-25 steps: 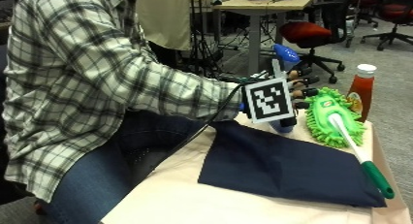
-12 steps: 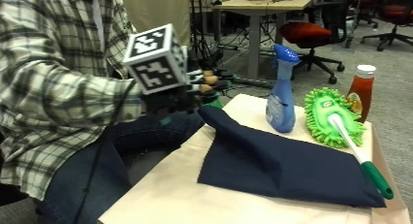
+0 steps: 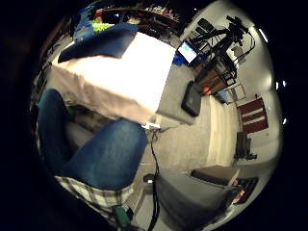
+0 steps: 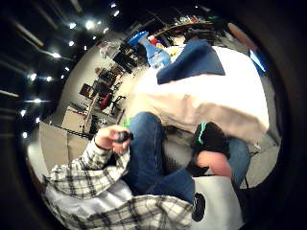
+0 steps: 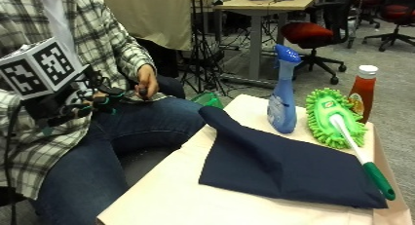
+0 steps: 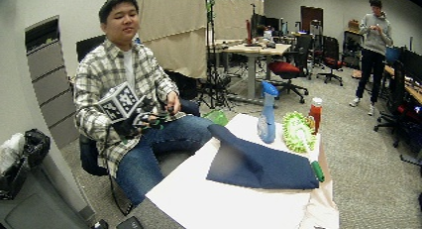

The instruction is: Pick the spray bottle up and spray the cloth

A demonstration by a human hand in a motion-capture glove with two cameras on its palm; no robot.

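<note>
The blue spray bottle [image 5: 283, 93] stands upright on the table, between the navy cloth [image 5: 285, 166] and the green mop. The cloth lies spread on the table with its corner nearest the person ridged up. My gloved right hand [image 5: 87, 105] hovers over the person's lap, well away from the table, fingers loosely curled and holding nothing. Its palm views look down on the jeans, with the cloth [image 4: 192, 62] and bottle [image 4: 153, 52] far off. In the wide outside view the bottle [image 6: 267, 115] and cloth [image 6: 260, 164] lie an arm's length from the hand [image 6: 141, 121].
A green fluffy mop head [image 5: 330, 115] with a white and green handle lies beside the bottle, and a ketchup bottle [image 5: 363, 91] stands behind it. The person's bare left hand [image 5: 146, 84] grips a small black object above the lap. Pale tablecloth [image 5: 168, 196] shows in front of the cloth.
My right hand was at the spray bottle a second ago and has drawn back to the person's lap. The bottle stays standing on the table. The cloth's near corner now stands ridged up.
</note>
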